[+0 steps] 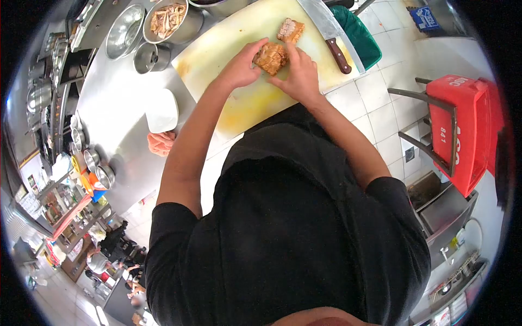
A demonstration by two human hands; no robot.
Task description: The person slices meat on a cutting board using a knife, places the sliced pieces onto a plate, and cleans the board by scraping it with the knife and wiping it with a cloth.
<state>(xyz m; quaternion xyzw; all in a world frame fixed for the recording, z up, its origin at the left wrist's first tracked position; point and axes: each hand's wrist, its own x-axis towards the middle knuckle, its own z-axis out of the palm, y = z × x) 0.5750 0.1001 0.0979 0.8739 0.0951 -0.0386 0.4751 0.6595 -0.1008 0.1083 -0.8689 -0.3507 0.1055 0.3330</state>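
Note:
My left hand [242, 66] and my right hand [300, 75] hold a browned piece of roast pork [271, 58] between them, with fingers on opposite sides of it. It lies on a pale, yellow-stained cutting board [212, 60]. Just beyond my right fingers sits a second, smaller piece of roast pork [291, 31], its top scored and lighter. To the right, a cleaver [338, 54] with a brown wooden handle rests along the edge of the board.
Left of the board stand a pot of cut meat [168, 22], a steel bowl [125, 32], a small steel pot [151, 58], a white tray [162, 111] and an orange cloth [161, 143]. A green bin [356, 38] and red crate [457, 130] are at right.

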